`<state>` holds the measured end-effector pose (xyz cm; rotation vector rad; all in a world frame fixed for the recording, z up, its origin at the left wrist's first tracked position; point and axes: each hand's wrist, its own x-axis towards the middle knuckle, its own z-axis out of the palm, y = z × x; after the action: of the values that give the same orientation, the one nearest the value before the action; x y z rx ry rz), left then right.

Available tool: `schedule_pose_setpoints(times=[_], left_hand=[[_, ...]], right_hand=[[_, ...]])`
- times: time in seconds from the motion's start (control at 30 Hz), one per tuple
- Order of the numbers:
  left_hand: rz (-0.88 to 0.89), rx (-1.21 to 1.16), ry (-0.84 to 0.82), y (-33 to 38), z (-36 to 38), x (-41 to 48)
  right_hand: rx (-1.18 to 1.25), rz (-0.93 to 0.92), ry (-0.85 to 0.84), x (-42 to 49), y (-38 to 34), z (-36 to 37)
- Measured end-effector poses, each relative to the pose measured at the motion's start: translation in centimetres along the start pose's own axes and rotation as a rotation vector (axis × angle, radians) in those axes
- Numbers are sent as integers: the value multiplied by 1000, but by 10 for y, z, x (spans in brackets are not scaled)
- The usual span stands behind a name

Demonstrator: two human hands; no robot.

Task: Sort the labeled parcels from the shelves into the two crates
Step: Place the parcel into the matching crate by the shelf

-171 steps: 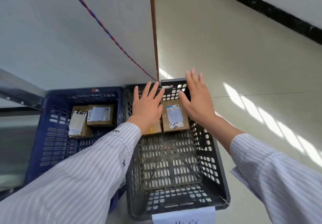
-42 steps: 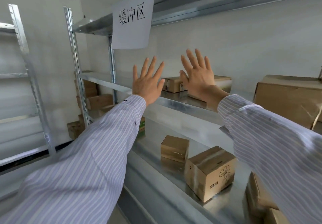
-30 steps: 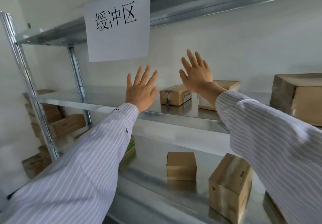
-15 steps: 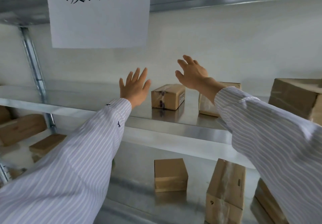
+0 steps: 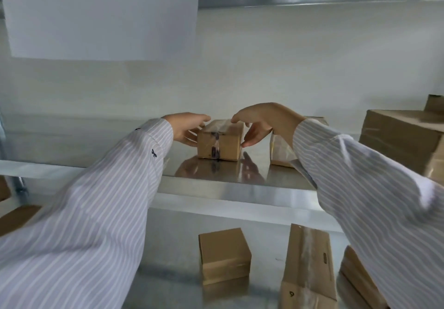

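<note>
Left hand [image 5: 189, 128] and right hand [image 5: 260, 123], both spread wide, flank the small taped brown cardboard box [image 5: 219, 145] (on the shiny steel shelf [image 5: 216, 181]).

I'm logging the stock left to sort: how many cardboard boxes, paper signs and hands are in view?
Cardboard boxes: 9, several only partly seen
Paper signs: 1
Hands: 2, left hand and right hand
Total: 12
</note>
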<state>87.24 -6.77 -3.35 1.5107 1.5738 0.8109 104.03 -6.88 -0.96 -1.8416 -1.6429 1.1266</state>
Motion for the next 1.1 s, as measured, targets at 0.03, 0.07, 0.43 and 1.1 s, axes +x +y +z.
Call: schedule_pose_setpoints(times=[0.03,0.07,0.43,1.1], left_hand=[[-8,27,-7,2,0,2],[-18,54,-14,3,-1,4],[145,62,-81,8,-15,5],[267,-508,-204,-11,-16,-44]], right_hand=[[-20,6,11,0,0,2],[-39,12,23,0,0,4],[72,-117,313,-27,3,20],[688,-405,352,-82,21,53]])
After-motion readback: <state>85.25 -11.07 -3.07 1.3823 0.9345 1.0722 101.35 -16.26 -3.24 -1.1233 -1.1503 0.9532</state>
